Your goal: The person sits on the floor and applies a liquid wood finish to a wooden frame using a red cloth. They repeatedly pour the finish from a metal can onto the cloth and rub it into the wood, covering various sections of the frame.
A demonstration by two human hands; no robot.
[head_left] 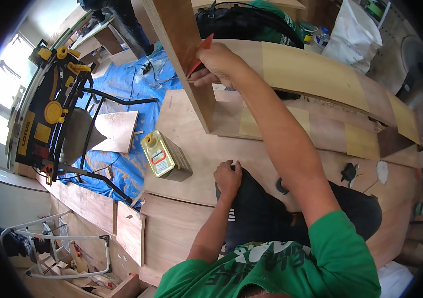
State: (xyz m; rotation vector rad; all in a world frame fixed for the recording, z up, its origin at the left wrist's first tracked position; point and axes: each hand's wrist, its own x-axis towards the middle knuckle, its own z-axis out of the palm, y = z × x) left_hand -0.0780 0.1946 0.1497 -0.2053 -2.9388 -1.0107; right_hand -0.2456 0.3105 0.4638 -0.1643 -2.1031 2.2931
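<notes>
My right hand [221, 64] reaches forward and pinches a thin, flat red piece [202, 53] against the face of an upright plywood board [174, 30]. Whether the piece is a plastic spreader or a folded sheet I cannot make out. The board stands at the left end of a long plywood frame [278, 141], which is partly faced with yellowish strips. On my dark-clad knee rests my left hand [228, 180], holding nothing, its fingers draped over the knee. A gold rectangular can [174, 161] stands on the plywood sheet [186, 116], left of that hand.
A table saw [52, 111] on folding legs stands at the left, over a blue tarp [104, 169]. A metal folding frame [107, 253] is at the lower left. Behind the plywood frame are a black bag [226, 22] and white sack [353, 35]. Another person's legs [129, 22] show far off.
</notes>
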